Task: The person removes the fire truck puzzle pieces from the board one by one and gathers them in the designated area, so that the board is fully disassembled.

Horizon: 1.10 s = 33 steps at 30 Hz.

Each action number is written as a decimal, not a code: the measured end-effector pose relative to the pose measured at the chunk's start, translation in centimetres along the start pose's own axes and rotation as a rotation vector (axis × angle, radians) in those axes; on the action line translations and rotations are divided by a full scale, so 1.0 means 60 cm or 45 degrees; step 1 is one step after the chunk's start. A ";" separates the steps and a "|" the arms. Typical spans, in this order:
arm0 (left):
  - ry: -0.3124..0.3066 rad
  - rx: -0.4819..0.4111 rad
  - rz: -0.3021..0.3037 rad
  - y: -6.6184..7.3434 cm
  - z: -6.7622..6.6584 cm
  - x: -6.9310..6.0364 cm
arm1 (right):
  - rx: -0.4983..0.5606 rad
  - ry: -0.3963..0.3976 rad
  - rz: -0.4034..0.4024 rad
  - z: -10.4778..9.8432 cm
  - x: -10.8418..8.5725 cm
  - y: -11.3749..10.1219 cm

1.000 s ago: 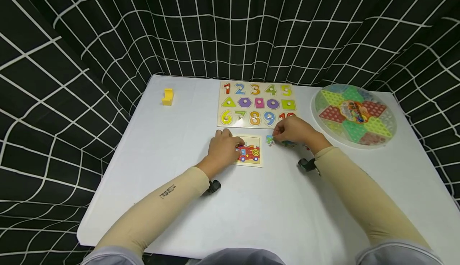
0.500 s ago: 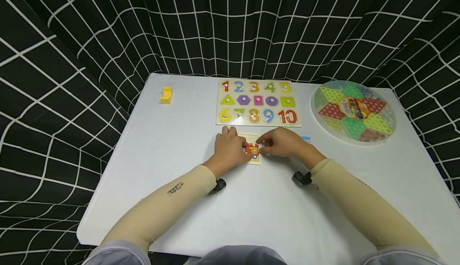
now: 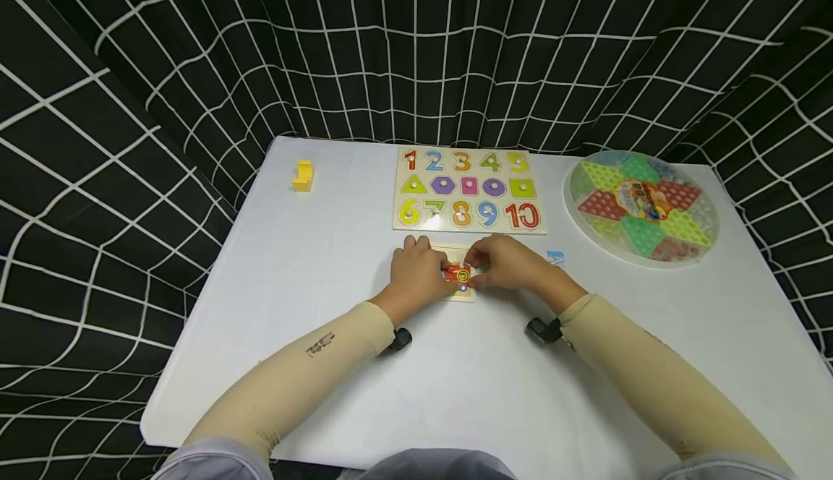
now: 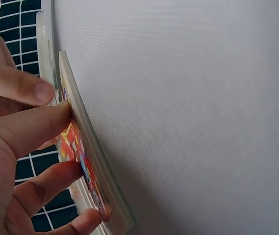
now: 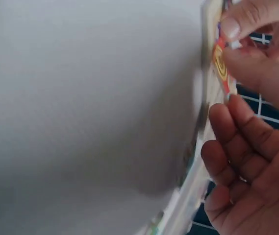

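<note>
A small wooden puzzle board [image 3: 455, 250] with a red vehicle picture lies at the middle of the table, partly covered by both hands. My left hand [image 3: 418, 276] rests over its left part, with the thumb and fingertips touching the picture in the left wrist view. At its right edge, my right hand [image 3: 510, 264] pinches a red puzzle piece [image 5: 220, 63] with a yellow wheel between thumb and index finger. That piece looks slightly tilted in the right wrist view. The right hand's other fingers are loosely curled. What lies under both palms is hidden.
A number-and-shape peg board [image 3: 470, 227] stands just behind. A round clear case [image 3: 641, 209] with colored stars is at the back right. A yellow block [image 3: 303, 176] sits at the back left. A blue piece [image 3: 555, 257] lies beside the right wrist.
My right hand has moved left from the loose pieces to the puzzle board's right edge, uncovering a blue piece. My left hand has shifted slightly right over the board.
</note>
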<state>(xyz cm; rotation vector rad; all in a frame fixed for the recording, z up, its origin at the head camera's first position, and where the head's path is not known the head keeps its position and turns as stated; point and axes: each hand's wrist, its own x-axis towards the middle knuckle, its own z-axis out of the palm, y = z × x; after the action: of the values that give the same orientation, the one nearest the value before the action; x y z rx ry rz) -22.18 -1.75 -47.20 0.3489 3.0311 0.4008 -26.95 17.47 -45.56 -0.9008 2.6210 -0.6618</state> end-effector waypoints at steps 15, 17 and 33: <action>0.001 0.020 0.027 0.005 0.005 -0.006 | -0.213 0.080 -0.025 0.006 -0.006 0.003; 0.000 0.014 0.030 0.004 0.006 -0.007 | -0.183 0.081 -0.011 0.001 -0.016 0.011; 0.008 -0.051 0.009 -0.001 0.005 -0.010 | -0.029 0.018 0.230 -0.088 -0.185 0.156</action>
<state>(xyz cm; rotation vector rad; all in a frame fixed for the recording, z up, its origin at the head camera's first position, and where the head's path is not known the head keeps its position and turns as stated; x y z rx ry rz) -21.56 -1.86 -47.49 0.3564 3.0241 0.4638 -25.35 32.79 -44.46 -0.6574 2.6867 -0.5943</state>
